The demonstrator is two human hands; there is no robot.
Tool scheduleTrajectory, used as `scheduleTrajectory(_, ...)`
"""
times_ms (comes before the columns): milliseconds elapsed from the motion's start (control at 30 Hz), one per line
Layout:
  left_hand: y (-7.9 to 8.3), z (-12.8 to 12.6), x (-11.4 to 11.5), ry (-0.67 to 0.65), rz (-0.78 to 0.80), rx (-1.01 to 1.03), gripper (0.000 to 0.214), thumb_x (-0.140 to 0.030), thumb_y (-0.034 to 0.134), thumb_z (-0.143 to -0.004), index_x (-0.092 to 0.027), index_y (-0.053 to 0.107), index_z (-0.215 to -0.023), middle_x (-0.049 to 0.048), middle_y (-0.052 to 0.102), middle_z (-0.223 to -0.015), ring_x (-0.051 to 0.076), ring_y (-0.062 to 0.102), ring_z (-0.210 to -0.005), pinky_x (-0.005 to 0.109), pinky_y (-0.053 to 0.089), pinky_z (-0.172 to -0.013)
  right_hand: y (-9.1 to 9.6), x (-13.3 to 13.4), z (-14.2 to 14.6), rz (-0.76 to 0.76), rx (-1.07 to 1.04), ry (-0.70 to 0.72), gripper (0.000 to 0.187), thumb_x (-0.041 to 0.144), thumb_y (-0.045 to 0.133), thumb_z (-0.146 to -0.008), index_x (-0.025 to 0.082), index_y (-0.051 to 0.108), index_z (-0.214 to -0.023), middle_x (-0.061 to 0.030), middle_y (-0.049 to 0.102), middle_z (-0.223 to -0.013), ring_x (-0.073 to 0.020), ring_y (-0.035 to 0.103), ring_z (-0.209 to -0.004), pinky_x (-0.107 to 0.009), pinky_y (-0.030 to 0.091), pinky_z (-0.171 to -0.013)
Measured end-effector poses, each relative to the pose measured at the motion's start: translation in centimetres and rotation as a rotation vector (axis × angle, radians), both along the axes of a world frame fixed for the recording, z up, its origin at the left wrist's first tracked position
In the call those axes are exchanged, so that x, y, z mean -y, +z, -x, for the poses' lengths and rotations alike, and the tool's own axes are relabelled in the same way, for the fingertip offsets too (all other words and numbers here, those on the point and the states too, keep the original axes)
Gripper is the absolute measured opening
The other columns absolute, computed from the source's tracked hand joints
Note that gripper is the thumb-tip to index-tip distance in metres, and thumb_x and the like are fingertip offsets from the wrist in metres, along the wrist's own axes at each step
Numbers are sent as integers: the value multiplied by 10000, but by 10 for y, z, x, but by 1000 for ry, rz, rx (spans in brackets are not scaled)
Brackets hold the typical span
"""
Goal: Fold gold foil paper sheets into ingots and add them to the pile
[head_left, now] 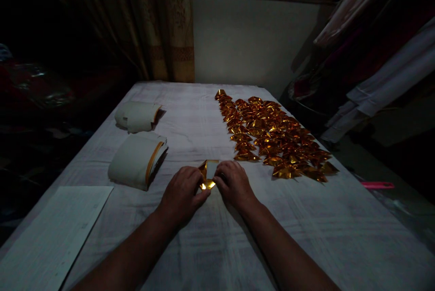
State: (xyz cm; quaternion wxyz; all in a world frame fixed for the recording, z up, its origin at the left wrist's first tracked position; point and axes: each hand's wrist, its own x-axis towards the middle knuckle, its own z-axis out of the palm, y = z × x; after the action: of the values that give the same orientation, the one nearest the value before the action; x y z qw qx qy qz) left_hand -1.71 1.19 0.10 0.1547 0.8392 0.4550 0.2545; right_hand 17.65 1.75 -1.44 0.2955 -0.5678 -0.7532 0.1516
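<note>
Between my two hands, on the cloth-covered table, is a partly folded sheet of gold foil paper (204,184) with a pale inner side. My left hand (183,191) grips its left edge, thumb at the near side and fingers curled over. My right hand (235,181) pinches the right edge between thumb and bent fingers. Ahead and to the right lies a large group of folded gold foil pieces (268,132) in rough rows. Two curved stacks of paper, a nearer one (132,159) and a farther one (136,116), rest to the left.
A flat pale board or sheet (50,232) covers the table's near left. The checked white cloth (190,123) spreads beneath everything. Behind are a curtain (163,23) and a pale wall (251,37). Clothes (394,69) hang on the right, and a pink object (377,185) sits beyond the edge.
</note>
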Motion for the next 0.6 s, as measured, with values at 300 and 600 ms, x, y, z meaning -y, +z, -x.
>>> scheduleTrajectory(300,0,0,-1,2,1,-10,137,-265,680,-853,-215,554,-837,46,615,-931,237,551,-937,391,467,-844,4,3,13,-15,101,-107,198,334,771,-828,224,608,-804,-30,640,-928,-236,546,-969,-361,348,-843)
scheduleTrajectory(600,0,2,-1,-13,-29,7,103,-233,664,-841,-218,569,-877,50,641,-950,239,563,-940,385,475,-835,-3,1,11,-88,24,-150,107,134,597,-894,231,631,-866,-43,658,-925,-233,560,-942,-354,397,-838)
